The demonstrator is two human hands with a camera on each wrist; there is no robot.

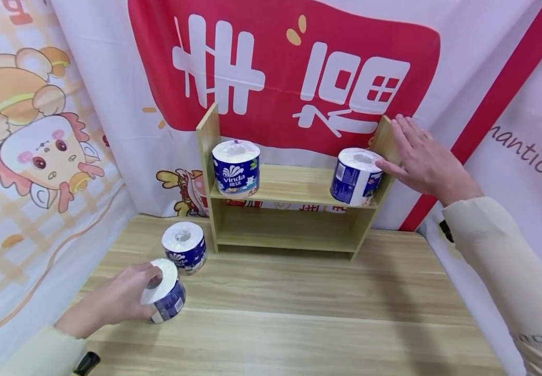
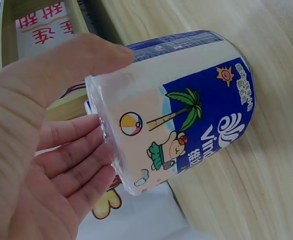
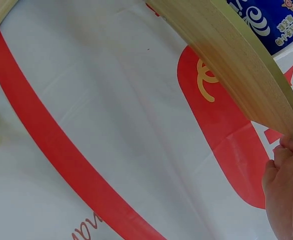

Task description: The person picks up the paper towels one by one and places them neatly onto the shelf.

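Observation:
My left hand (image 1: 117,297) grips a toilet paper roll (image 1: 169,297) low at the front left, its fingers at the white top by the core. In the left wrist view the thumb lies along the blue printed wrapper (image 2: 181,110) and the other fingers are by the roll's end. A second toilet paper roll (image 1: 187,256) stands just behind it on the table. My right hand (image 1: 428,159), fingers extended, rests at the top of the wooden shelf's right side panel (image 1: 383,138). Its thumb reaches close to a roll (image 1: 355,183) at the right of the upper board.
The small two-tier wooden shelf (image 1: 294,183) stands at the back of the wood-grain table (image 1: 299,313). Another roll (image 1: 236,169) is at the left end of its upper board. Printed cloth (image 1: 111,78) hangs behind and at both sides.

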